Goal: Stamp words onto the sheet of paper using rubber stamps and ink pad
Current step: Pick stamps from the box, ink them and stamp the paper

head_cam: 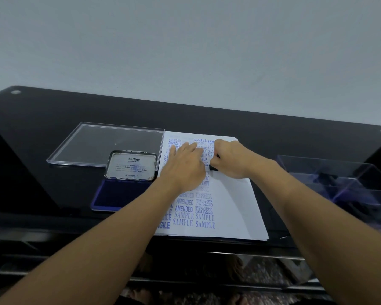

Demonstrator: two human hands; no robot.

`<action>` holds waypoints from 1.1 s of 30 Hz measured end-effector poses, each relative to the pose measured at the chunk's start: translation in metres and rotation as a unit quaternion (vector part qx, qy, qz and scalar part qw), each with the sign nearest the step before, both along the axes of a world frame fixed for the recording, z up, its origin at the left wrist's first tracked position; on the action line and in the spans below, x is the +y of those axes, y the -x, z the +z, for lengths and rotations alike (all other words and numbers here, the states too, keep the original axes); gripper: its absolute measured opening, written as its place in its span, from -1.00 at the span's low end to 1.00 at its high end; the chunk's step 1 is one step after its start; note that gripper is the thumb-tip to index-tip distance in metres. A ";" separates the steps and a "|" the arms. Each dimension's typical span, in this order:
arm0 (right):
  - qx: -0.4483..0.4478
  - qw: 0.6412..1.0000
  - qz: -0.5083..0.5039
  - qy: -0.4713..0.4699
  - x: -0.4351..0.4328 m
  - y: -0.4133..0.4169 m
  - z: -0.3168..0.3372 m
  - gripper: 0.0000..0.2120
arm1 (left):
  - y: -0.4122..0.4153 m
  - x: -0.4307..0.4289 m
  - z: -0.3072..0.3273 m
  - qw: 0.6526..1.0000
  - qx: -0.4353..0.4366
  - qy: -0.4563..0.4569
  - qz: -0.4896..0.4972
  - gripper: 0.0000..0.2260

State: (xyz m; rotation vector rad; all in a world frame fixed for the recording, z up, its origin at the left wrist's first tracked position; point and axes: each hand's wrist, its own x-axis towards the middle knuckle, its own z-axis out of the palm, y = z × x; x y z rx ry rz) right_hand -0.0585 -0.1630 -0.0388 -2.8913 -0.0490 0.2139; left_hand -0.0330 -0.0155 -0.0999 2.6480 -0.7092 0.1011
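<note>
Our flat left hand [183,170] steadies the white paper sheet [229,205]; just right of it, our right hand [231,159] grips the black rubber stamp [213,167].

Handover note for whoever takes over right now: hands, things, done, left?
Left hand: flat on the sheet, holding it down.
Right hand: grips a black stamp pressed onto the sheet's upper part.
Ink pad: open, lid up, just left of the sheet.
Done: blue words fill the left and middle columns.
Left: the right side is mostly bare; lift, re-ink, continue there.
</note>
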 end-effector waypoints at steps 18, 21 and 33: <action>-0.005 1.000 -0.017 -0.023 0.005 0.002 0.000 -0.76 | 0.002 0.000 -0.003 1.000 -0.007 -0.016 0.003 -0.59; -0.003 1.000 -0.017 -0.023 0.005 0.001 0.000 -0.76 | 0.003 0.000 -0.003 1.000 -0.006 -0.019 0.003 -0.58; -0.024 0.999 -0.017 -0.042 0.008 0.015 -0.006 -0.89 | 0.005 0.001 0.000 1.000 0.008 -0.012 0.000 -0.56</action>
